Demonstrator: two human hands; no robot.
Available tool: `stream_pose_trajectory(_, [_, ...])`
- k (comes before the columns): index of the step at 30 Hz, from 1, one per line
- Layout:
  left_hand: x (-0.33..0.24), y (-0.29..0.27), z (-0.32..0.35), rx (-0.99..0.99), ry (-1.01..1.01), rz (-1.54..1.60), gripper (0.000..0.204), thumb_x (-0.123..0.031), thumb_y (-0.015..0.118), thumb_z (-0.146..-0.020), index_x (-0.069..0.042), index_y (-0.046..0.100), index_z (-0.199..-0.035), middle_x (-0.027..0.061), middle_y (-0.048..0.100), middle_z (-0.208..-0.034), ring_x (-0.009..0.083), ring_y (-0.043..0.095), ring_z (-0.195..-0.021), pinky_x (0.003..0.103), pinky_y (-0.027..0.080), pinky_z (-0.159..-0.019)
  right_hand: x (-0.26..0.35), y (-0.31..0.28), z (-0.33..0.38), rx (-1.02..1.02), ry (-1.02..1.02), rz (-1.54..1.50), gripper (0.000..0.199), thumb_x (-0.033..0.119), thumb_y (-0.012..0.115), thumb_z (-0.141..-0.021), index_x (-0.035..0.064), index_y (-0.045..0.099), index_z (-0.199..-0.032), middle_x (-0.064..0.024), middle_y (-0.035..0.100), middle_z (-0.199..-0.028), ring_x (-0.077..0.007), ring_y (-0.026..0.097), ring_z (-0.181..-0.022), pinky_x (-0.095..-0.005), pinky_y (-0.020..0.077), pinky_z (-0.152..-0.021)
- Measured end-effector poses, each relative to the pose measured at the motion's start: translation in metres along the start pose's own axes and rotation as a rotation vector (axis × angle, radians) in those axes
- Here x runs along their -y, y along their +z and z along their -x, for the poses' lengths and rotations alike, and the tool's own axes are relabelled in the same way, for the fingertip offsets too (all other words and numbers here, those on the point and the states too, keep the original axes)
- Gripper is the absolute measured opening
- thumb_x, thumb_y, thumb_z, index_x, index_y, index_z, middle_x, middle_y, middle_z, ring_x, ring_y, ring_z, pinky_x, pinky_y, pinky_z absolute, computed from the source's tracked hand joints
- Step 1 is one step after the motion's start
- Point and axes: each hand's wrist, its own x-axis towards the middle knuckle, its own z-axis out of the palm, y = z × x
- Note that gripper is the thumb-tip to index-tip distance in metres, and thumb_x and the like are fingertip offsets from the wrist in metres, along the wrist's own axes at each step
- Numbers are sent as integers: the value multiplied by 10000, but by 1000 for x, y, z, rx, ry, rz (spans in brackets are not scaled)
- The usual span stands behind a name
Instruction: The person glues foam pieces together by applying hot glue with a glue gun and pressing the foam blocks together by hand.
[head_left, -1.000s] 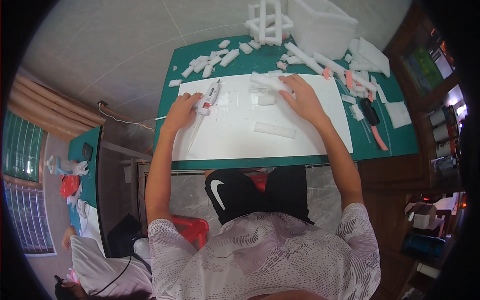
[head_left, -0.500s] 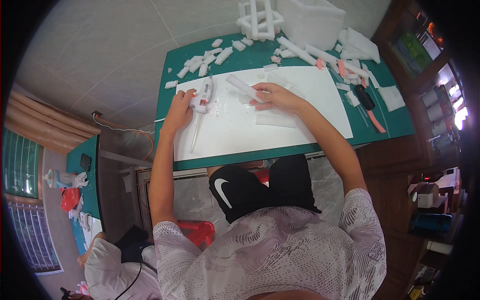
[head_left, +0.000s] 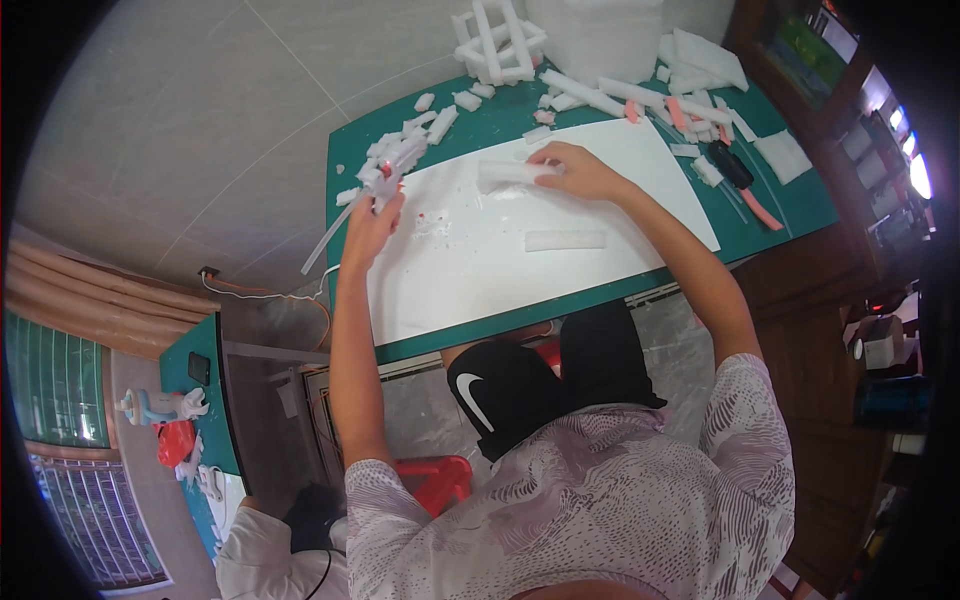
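Foam work, white on green: a person sits at a green cutting mat [head_left: 780,205] with a large white sheet [head_left: 500,250] laid on it.
Nearest: a red stool [head_left: 440,480] shows under the seated person, below the table's near edge.
Loose strip: one short white foam strip [head_left: 565,240] lies alone on the sheet, apart from both hands.
Left hand: the left hand [head_left: 372,222] is raised at the sheet's left edge, fingers curled shut around a hot-glue gun [head_left: 385,175], with a long pale glue stick [head_left: 330,235] trailing down and left from it.
Right hand: the right hand [head_left: 580,172] presses down on a white foam block [head_left: 510,172] at the sheet's far side, fingers closed over its right end.
Change: half a second ago the right hand was nearer mid-sheet; it has shifted to the far edge, and the gun has lifted off the sheet.
Reading: probably a pause between gluing passes, with the block being positioned.
Farther: foam offcuts [head_left: 410,145] lie heaped beyond the left hand; a utility knife [head_left: 740,180] lies to the right.
Farthest: a white foam lattice frame [head_left: 497,42] stands at the table's back edge.
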Motion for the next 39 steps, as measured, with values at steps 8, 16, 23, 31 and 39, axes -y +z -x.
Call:
stream_pose_trajectory(8, [-6, 38, 1, 229, 9, 141, 294, -146, 641, -959, -1, 661, -1213, 41, 698, -1017, 89, 551, -629, 268, 468, -572, 7, -2, 15, 239, 95, -32, 353, 189, 728, -838, 31, 692, -1152, -128, 660, -1140, -262, 610, -1045, -349, 497, -943])
stream_pose_trajectory(16, [2, 23, -5, 357, -103, 187, 272, -103, 637, -928, -6, 677, -1179, 55, 720, -1046, 70, 505, -593, 247, 442, -552, -16, 16, 24, -50, -132, 114, 325, 128, 684, -807, 17, 655, -1111, -150, 623, -1115, -328, 579, -1099, -385, 470, -980])
stream_pose_trajectory(23, [5, 27, 2, 382, -215, -24, 165, -145, 669, -921, -55, 730, -1044, -14, 640, -792, 55, 457, -576, 227, 363, -538, -18, 15, 19, -48, -212, 148, 313, 122, 691, -814, 2, 660, -1101, -165, 636, -1118, -333, 596, -1075, -401, 510, -935])
stream_pose_trajectory(31, [23, 24, 0, 344, -220, -74, 166, -211, 703, -936, -72, 725, -1024, -72, 557, -697, 32, 441, -586, 217, 327, -544, -17, 14, 19, -43, -217, 167, 307, 111, 687, -836, -6, 664, -1119, -165, 641, -1132, -316, 602, -1089, -384, 520, -936])
stream_pose_trajectory(39, [19, 32, 1, 305, -268, -31, 166, -155, 699, -922, -60, 705, -1057, -57, 613, -799, 35, 490, -674, 216, 380, -618, -16, 13, 22, -41, -213, 155, 308, 107, 688, -839, -8, 667, -1124, -162, 642, -1131, -314, 602, -1085, -384, 518, -934])
